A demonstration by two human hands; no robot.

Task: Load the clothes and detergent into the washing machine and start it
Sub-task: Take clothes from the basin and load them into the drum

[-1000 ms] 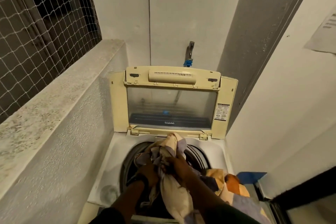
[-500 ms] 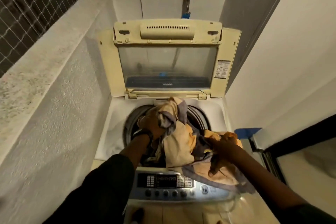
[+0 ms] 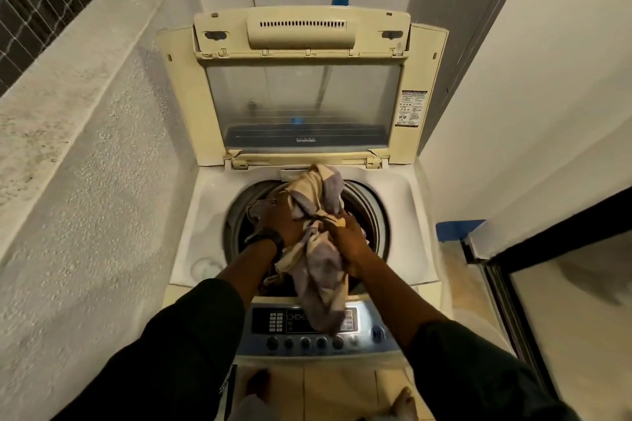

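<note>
There, over the open drum of the washing machine, the left hand and right hand both gripped a cream-and-grey bundle of clothes, its tail draping across the control panel.

Right hand: moved from the machine's right edge to the cream-and-grey clothes bundle over the drum, now gripping it beside the left hand.

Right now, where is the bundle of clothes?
Centre of the head view: clothes gripped by left hand and right hand over the drum, tail draping onto the control panel.
</note>
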